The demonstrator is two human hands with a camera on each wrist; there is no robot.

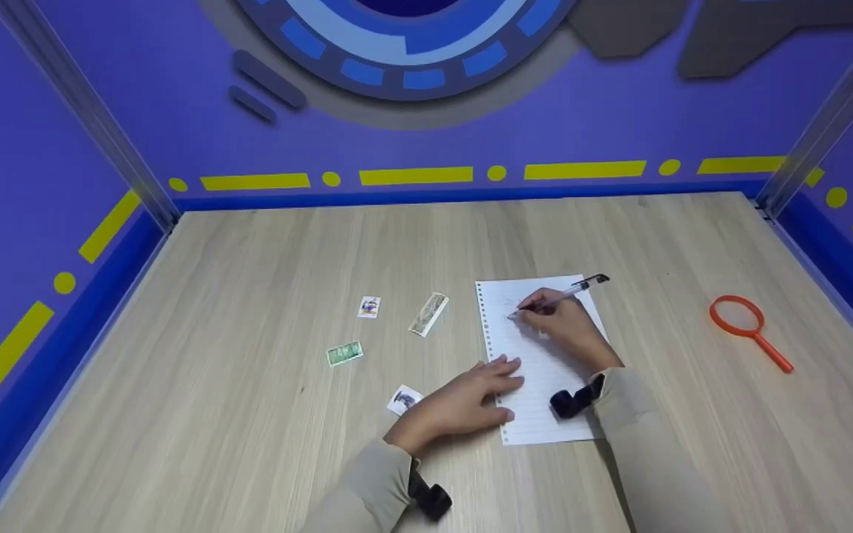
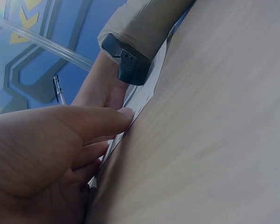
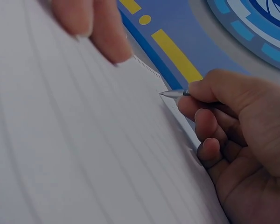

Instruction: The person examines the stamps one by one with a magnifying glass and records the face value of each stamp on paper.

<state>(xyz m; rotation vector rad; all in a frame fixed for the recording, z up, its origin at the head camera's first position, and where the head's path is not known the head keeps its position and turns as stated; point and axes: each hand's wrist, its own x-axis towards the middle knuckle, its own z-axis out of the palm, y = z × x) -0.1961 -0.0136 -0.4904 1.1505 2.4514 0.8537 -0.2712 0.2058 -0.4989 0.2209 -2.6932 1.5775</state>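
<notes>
One lined sheet of paper lies on the bench; taking its middle as the centre of a dial, with twelve o'clock toward the back wall, writing on it seems to be the step in hand. The right hand has a pen pinched in its grip, the tip over the sheet at eleven o'clock and the far end slanting up toward two; whether the tip touches the paper or hangs just above, I cannot tell. The left hand rests at eight o'clock on the sheet's punched edge, fingers spread and grasping nothing, apparently to steady the page. Four stamp-like pieces lie apart from one another on that side: a long piece toward ten, a small white-edged piece farther out between nine and ten, a green piece at nine, and a white piece between eight and nine, close by the left hand. An orange-red magnifying glass lies well apart toward three. As I judge it, the next move calls for light, even pen pressure, with the left fingers weighing down the edge so the sheet cannot skid.
</notes>
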